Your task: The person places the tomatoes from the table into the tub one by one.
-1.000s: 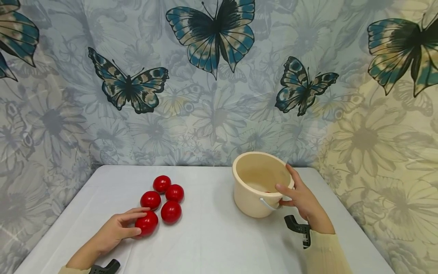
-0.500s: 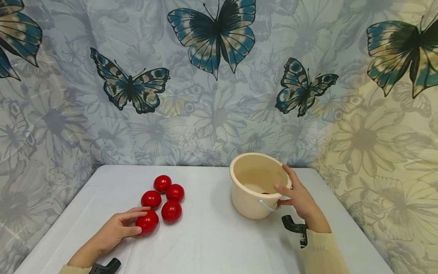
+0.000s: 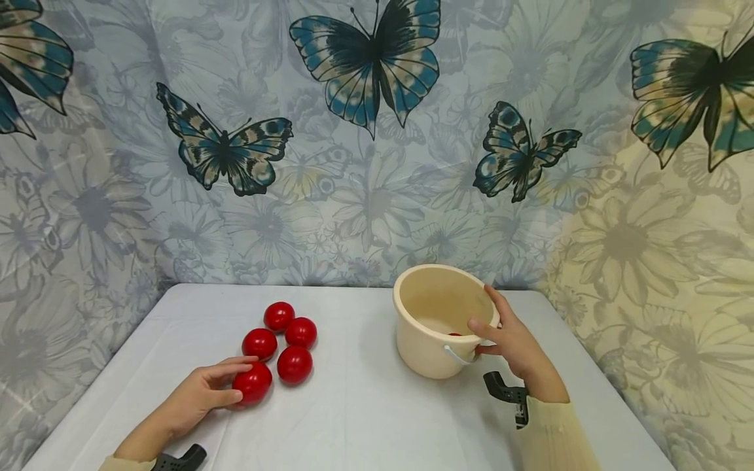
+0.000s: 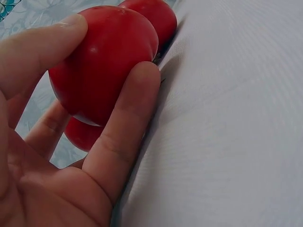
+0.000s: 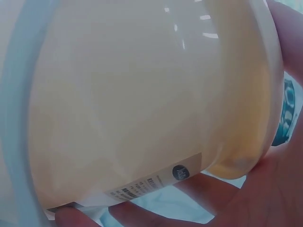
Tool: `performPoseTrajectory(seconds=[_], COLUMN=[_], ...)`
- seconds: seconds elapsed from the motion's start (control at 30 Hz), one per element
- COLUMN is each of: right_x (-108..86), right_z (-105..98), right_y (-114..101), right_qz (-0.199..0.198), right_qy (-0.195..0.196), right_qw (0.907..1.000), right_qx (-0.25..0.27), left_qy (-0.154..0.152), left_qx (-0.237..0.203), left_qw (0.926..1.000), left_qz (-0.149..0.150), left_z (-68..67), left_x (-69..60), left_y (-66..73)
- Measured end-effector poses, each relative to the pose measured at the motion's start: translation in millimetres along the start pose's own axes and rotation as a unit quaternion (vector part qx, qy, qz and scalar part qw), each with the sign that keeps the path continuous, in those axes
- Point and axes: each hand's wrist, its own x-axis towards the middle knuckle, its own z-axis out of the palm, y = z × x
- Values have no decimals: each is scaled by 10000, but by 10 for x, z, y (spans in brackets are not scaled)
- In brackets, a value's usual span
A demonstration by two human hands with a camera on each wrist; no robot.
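Note:
My left hand (image 3: 197, 397) holds the nearest red tomato (image 3: 253, 384) between thumb and fingers at the left of the table. In the left wrist view that tomato (image 4: 102, 61) fills the grasp, and dark stem bits show near the cloth. Several other tomatoes (image 3: 295, 364) sit close behind and beside it. On the right, my right hand (image 3: 518, 343) grips the rim of a cream bucket (image 3: 432, 353), thumb over the edge and fingers outside. The bucket tilts a little. A sliver of something red (image 3: 455, 334) shows inside; the rest of it is hidden by the rim.
A white cloth covers the table (image 3: 347, 418). The bucket's pale handle (image 3: 456, 355) hangs down its near side, and a printed label (image 5: 161, 177) is on its wall. A butterfly-patterned backdrop (image 3: 377, 216) stands behind the table.
The bucket and my right hand have shifted slightly left and nearer, and a bit more red shows inside. My left hand and the tomatoes have stayed in place.

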Motion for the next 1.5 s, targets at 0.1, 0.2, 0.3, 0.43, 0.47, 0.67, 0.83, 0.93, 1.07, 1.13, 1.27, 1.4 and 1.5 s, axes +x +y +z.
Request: performPoseTrajectory(seconds=[0.1, 0.2, 0.3, 0.43, 0.47, 0.67, 0.83, 0.93, 1.07, 1.13, 1.27, 1.4, 1.5], right_x=[-7, -12, -13, -9, -7, 8, 14, 4, -6, -6, 1, 5, 4], right_z=[-1, -4, -3, 13, 14, 8, 13, 11, 10, 9, 6, 3, 0], right_y=[7, 6, -1, -11, -14, -31, -26, -25, -21, -14, 1, 5, 5], right_qz=[61, 96, 133, 147, 149, 201, 231, 246, 235, 230, 221, 215, 224], right_qy=[-13, -5, -8, -78, -91, -32, -56, -65, -73, -80, -98, -109, -96], right_qw=[10000, 10000, 9999, 9998, 9998, 9998, 9996, 9996, 9996, 9996, 9996, 9996, 9996], right_qx=[0, 23, 58, 105, 119, 84, 119, 145, 141, 148, 174, 177, 167], left_qy=[-103, -238, -349, -333, -267, 288, 636, 795, 985, 1032, 1039, 969, 937], left_qx=[-128, -381, -762, -1294, -1360, -1373, -1448, -1582, -1750, -1800, -1796, -1812, -1805], left_qw=[9998, 9990, 9963, 9891, 9881, 9888, 9863, 9830, 9789, 9777, 9779, 9782, 9784], left_qz=[-75, -51, 215, 620, 664, 517, 476, 481, 378, 333, 254, 305, 374], left_z=[-29, -79, -136, -185, -182, -50, 82, 170, 321, 416, 607, 778, 890], left_x=[-19, -44, -72, -102, -101, -29, 68, 155, 291, 357, 486, 615, 709], left_y=[21, 55, 107, 191, 217, 414, 533, 603, 735, 816, 968, 1102, 1193])
